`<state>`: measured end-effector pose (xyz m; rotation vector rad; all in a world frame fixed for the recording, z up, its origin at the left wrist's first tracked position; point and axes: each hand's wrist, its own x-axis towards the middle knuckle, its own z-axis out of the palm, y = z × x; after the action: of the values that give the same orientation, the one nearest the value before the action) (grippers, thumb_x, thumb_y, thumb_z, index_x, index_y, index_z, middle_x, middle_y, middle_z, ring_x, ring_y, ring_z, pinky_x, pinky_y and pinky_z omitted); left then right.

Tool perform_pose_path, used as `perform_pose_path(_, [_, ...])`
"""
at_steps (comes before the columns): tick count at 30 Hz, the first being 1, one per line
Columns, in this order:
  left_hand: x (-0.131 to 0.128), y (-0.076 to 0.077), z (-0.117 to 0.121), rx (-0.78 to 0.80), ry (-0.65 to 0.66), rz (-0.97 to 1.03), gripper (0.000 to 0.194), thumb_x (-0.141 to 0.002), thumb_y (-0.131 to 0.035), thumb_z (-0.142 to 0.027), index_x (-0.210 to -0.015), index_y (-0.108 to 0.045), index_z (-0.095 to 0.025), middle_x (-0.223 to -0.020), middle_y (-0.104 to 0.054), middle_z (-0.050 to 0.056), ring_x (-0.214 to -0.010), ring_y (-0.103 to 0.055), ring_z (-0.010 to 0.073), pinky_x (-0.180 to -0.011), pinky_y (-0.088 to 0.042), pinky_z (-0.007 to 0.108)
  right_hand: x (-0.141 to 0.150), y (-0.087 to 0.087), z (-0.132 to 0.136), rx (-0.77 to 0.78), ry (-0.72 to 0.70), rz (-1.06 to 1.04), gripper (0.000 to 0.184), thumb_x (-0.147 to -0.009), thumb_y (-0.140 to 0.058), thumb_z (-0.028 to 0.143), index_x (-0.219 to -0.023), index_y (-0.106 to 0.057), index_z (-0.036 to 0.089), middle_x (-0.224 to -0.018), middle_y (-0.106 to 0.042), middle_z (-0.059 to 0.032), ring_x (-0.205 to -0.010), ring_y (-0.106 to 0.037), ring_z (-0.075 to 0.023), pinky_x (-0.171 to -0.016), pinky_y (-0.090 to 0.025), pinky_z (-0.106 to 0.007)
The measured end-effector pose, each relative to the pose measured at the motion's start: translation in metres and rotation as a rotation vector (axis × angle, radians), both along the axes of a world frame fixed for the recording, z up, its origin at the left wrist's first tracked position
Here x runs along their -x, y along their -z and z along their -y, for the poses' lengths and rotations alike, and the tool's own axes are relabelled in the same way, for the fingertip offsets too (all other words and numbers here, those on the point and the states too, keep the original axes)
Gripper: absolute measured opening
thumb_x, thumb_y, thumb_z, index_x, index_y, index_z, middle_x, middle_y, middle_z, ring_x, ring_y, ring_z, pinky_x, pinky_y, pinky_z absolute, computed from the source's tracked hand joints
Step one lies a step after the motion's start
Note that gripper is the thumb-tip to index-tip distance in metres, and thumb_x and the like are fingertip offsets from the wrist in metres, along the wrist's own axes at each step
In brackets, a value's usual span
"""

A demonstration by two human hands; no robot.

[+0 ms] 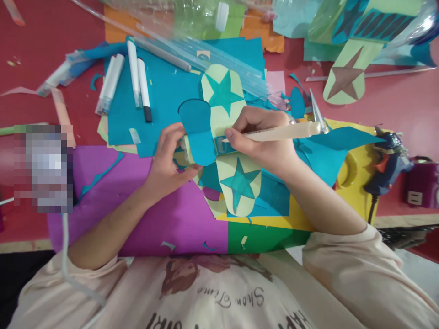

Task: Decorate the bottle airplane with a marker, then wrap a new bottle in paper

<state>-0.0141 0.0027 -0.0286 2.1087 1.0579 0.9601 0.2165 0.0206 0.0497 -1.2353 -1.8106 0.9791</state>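
Step in hand, as judged: a marking is being drawn or gone over on the small blue panel of the pale green craft piece with star-marked paper flaps. The cream-barrelled marker is gripped in the right hand, fingers narrow, tip at the panel. The piece's 9 o'clock end is held by the left hand, fingers curled around it; exact contact is partly hidden.

For any further stroke, a steady body and light tip pressure are called for; smearing is a risk if the ink is wet.

Piece location: centre of the layered sheets on the red counter. Teal stars with darker edges are seen on both rounded flaps, at 12 and 5 o'clock from the panel. A pale curved mark shows on the panel. The blue rounded paper cutout, dark-lined at its top, sits at 9 o'clock; whether it is attached cannot be told.
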Motion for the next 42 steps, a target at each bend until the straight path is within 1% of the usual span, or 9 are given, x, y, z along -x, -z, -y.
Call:
perform_pose_path(5, [-0.0008, 0.0021, 0.0001, -0.008, -0.02, 0.002, 0.06, -0.083, -0.062, -0.059, -0.13, -0.036, -0.032, -0.135, -0.04, 0.01, -0.13, -0.044, 0.0288, -0.092, -0.055, 0.046, -0.001, -0.0014, 0.0001, -0.003, -0.059, -0.015, 0.034, -0.081, -0.065, 0.028, -0.059, -0.04, 0.022, -0.054, -0.043, 0.0053, -0.051, -0.036, -0.0075, -0.051, -0.033, -0.025])
perform_pose_path(8, [-0.0005, 0.0036, 0.0, -0.013, -0.014, 0.005, 0.06, -0.083, -0.063, -0.058, -0.129, -0.036, -0.03, -0.135, -0.041, 0.011, -0.13, -0.044, 0.0283, -0.092, -0.055, 0.045, -0.0019, -0.0017, 0.0004, -0.001, -0.09, -0.019, 0.031, -0.079, -0.064, 0.023, -0.058, -0.041, 0.021, -0.053, -0.044, 0.0059, -0.05, -0.035, -0.0065, -0.049, -0.031, -0.024])
perform_pose_path(12, [-0.0001, 0.0034, 0.0002, -0.004, -0.013, -0.002, 0.061, -0.082, -0.063, -0.06, -0.128, -0.037, -0.03, -0.135, -0.041, 0.012, -0.131, -0.044, 0.0303, -0.092, -0.054, 0.047, -0.0031, -0.0024, 0.0004, 0.018, -0.118, -0.02, 0.033, -0.079, -0.066, 0.025, -0.057, -0.041, 0.02, -0.051, -0.042, 0.0064, -0.05, -0.033, -0.0058, -0.048, -0.029, -0.023])
perform_pose_path(15, [-0.0005, 0.0017, 0.0005, 0.004, -0.026, -0.01, 0.06, -0.083, -0.062, -0.058, -0.13, -0.036, -0.032, -0.136, -0.04, 0.011, -0.131, -0.045, 0.0306, -0.093, -0.054, 0.046, -0.0041, -0.0026, -0.0002, 0.013, -0.119, -0.049, 0.034, -0.081, -0.064, 0.027, -0.057, -0.041, 0.021, -0.052, -0.043, 0.0055, -0.051, -0.035, -0.0064, -0.048, -0.031, -0.023])
perform_pose_path(19, [-0.0011, 0.0, 0.0005, -0.004, -0.021, -0.013, 0.062, -0.083, -0.062, -0.058, -0.132, -0.035, -0.034, -0.136, -0.04, 0.01, -0.131, -0.045, 0.0292, -0.093, -0.055, 0.045, -0.0039, -0.0013, -0.0003, -0.018, -0.052, -0.042, 0.033, -0.085, -0.061, 0.034, -0.06, -0.043, 0.021, -0.057, -0.05, 0.0031, -0.054, -0.041, -0.0084, -0.052, -0.037, -0.024])
perform_pose_path(24, [-0.0006, 0.0011, 0.0004, 0.005, -0.018, 0.0, 0.063, -0.081, -0.064, -0.06, -0.131, -0.036, -0.033, -0.136, -0.04, 0.01, -0.131, -0.045, 0.0297, -0.093, -0.055, 0.046, -0.001, -0.0009, 0.0009, -0.005, -0.005, -0.005, 0.036, -0.085, -0.06, 0.043, -0.06, -0.042, 0.024, -0.055, -0.049, 0.0029, -0.053, -0.039, -0.0099, -0.05, -0.037, -0.026])
perform_pose_path(32, [-0.0004, 0.002, 0.0003, -0.015, -0.019, -0.003, 0.062, -0.081, -0.065, -0.058, -0.13, -0.037, -0.032, -0.136, -0.041, 0.011, -0.131, -0.045, 0.0308, -0.093, -0.055, 0.046, -0.002, -0.002, 0.001, 0.01, -0.095, -0.007, 0.031, -0.08, -0.062, 0.026, -0.058, -0.041, 0.022, -0.052, -0.043, 0.0053, -0.051, -0.034, -0.0079, -0.049, -0.032, -0.025])
perform_pose_path(36, [-0.0004, 0.0019, 0.0002, -0.004, -0.021, -0.009, 0.06, -0.082, -0.064, -0.057, -0.13, -0.036, -0.034, -0.136, -0.04, 0.01, -0.131, -0.044, 0.0308, -0.092, -0.055, 0.046, -0.0036, -0.0032, 0.0007, 0.03, -0.134, -0.025, 0.031, -0.079, -0.063, 0.025, -0.058, -0.041, 0.021, -0.052, -0.042, 0.006, -0.051, -0.034, -0.0067, -0.049, -0.031, -0.024])
perform_pose_path(42, [-0.0005, 0.0031, 0.0003, -0.006, -0.026, 0.004, 0.064, -0.081, -0.064, -0.061, -0.13, -0.036, -0.031, -0.136, -0.041, 0.011, -0.131, -0.045, 0.0299, -0.092, -0.055, 0.046, -0.0038, -0.0034, 0.0005, 0.015, -0.129, -0.024, 0.034, -0.079, -0.066, 0.029, -0.057, -0.042, 0.02, -0.052, -0.043, 0.0062, -0.05, -0.034, -0.0056, -0.047, -0.029, -0.022])
